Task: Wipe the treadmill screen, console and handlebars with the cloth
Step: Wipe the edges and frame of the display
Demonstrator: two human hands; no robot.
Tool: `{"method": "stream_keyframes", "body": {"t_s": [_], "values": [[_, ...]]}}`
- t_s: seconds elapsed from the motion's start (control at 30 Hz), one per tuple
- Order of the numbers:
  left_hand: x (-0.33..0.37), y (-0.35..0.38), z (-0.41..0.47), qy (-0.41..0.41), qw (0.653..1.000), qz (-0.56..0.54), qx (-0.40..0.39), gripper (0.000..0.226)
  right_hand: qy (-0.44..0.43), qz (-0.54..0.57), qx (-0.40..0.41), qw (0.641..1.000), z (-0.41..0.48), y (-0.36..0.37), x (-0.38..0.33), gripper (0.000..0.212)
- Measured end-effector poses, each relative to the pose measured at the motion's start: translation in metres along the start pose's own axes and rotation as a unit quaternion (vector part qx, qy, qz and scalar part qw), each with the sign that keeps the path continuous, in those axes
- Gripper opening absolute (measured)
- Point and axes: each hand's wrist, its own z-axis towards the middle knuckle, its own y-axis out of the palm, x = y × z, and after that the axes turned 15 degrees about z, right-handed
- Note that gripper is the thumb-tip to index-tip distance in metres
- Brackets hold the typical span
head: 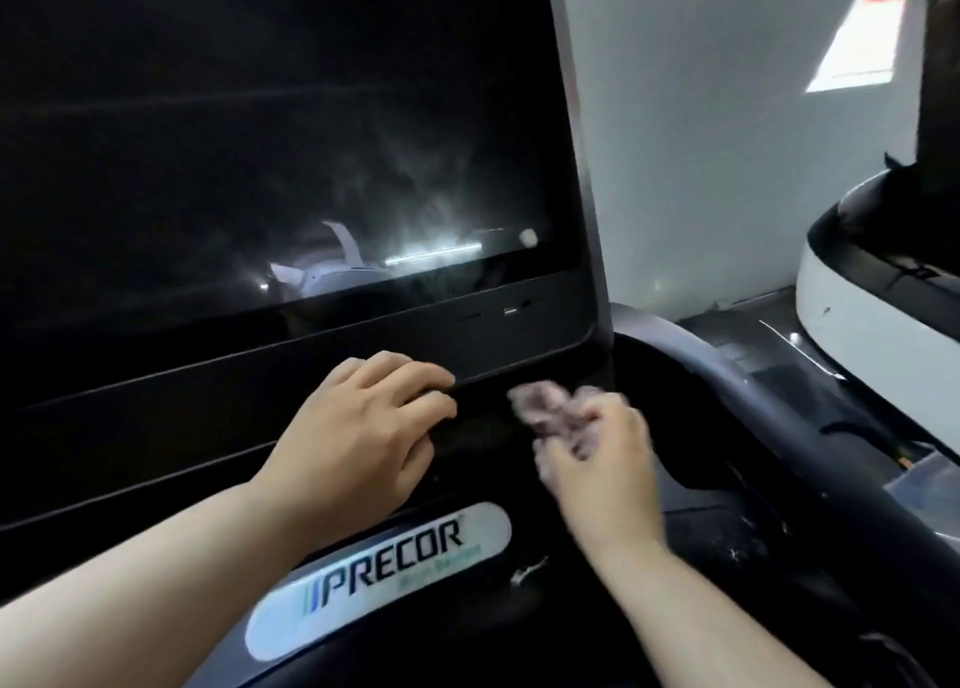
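Left forearm [156,573], right forearm [691,604], bare

The treadmill screen [249,157] fills the far left, a glossy black panel tilted back, hazed with pale smears and catching bright reflections along its lower right edge. Below it the black console [156,427] steps toward the near side, its ledge gripped by the left hand [358,422], and a grey handlebar [748,375] curves off to the right. The cloth [545,406], pinkish-grey and blurred, is bunched in the right hand [597,458] just under the screen's lower right corner.
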Motion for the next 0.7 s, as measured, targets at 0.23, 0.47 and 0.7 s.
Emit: {"method": "stream_keyframes", "body": {"t_s": [0.23,0.47,0.7], "values": [[0.036,0.020,0.055,0.006,0.997,0.053,-0.048,0.043,-0.001,0.186,0.079,0.979,0.086,-0.006,0.006,0.027],[0.041,0.017,0.094,-0.044,0.995,0.084,-0.039,0.042,-0.090,0.177,0.003,0.980,0.146,-0.005,-0.043,0.029],[0.042,0.024,0.088,-0.054,0.992,0.112,-0.037,0.041,0.208,0.249,-0.024,0.946,0.108,-0.024,0.035,0.028]]}}
